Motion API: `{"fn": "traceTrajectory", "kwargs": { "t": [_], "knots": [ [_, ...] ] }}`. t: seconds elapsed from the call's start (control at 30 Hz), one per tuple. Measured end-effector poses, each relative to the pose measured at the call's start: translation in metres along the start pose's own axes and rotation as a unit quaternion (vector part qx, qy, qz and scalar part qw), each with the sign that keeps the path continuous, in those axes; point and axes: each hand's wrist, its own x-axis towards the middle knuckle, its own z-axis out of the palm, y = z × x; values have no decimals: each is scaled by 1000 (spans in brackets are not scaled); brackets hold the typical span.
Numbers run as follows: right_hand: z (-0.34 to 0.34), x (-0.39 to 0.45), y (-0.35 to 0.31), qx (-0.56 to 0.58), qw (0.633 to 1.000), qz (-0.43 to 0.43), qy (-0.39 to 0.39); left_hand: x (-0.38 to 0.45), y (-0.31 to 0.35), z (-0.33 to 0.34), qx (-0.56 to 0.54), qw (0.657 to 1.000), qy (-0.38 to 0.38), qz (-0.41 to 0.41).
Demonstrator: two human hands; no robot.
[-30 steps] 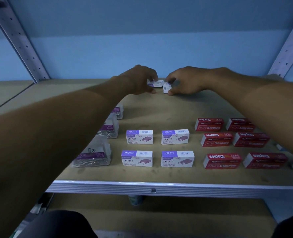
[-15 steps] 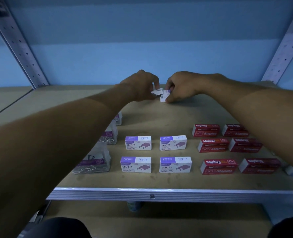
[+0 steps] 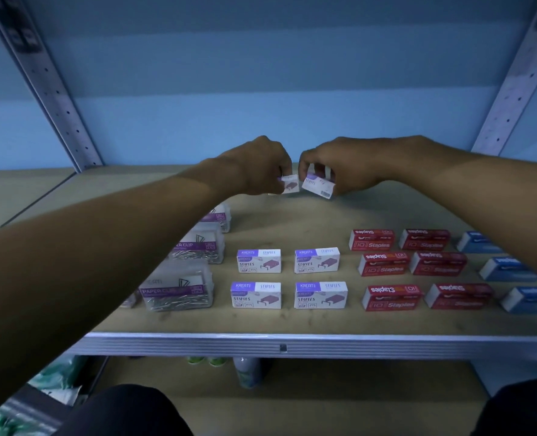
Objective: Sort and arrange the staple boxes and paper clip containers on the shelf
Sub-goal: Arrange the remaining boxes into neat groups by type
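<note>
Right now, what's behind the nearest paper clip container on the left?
Behind the nearest paper clip container stand two more clear containers, in a row; the left forearm covers their left parts.

Two white-purple staple boxes [image 3: 318, 185] held tilted above the shelf [image 3: 292, 221], other boxes [image 3: 320, 294] in rows

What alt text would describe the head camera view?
Two bare hands, left hand and right hand, each hold a small white-and-purple staple box above a shelf where staple boxes and paper clip containers lie in rows.
</note>
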Motion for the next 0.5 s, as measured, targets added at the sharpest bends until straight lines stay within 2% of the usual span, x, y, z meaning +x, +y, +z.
{"fn": "traceTrajectory", "kwargs": {
  "t": [0.17,0.5],
  "knots": [
    [-2,-6,-8,-37,999,-22,-21,-8,1,-5,1,999,-35,-13],
    [6,-9,-13,-26,998,-21,-46,-16,-2,1,-5,997,-77,-28]
  ]
}}
